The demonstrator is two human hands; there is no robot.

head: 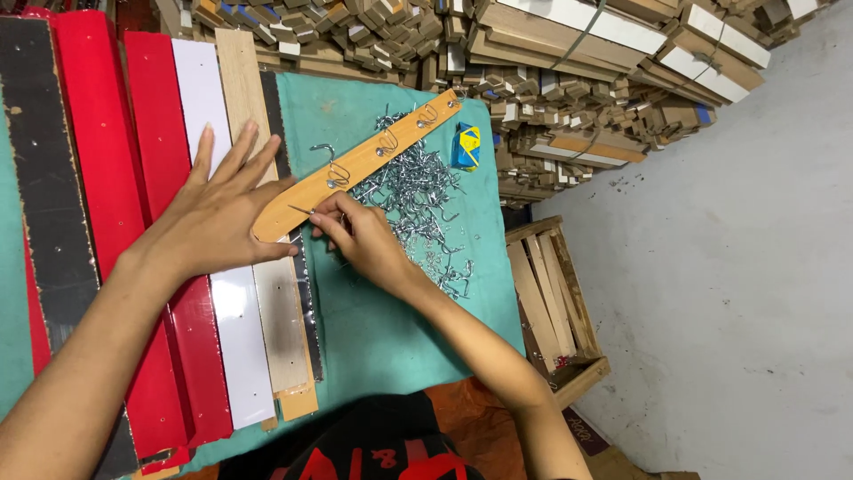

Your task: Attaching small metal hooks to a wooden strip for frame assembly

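Left hand [218, 222], fingers spread, pins the wooden strip [355, 164] flat; right hand [360, 236] pinches a hook [302, 211] at its end.

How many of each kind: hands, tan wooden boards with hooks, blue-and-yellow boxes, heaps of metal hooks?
Hands: 2 (left hand, right hand)
Tan wooden board with hooks: 1
Blue-and-yellow box: 1
Heap of metal hooks: 1
Total: 5

cloth [400, 329]: teal-green | strip [355, 164]: light tan wood | hooks [418, 200]: shiny silver | boards [107, 178]: black, red, white, pale wood | sm box [466, 146]: blue w/ yellow | floor [729, 267]: grey | crate [555, 302]: raw brown wood
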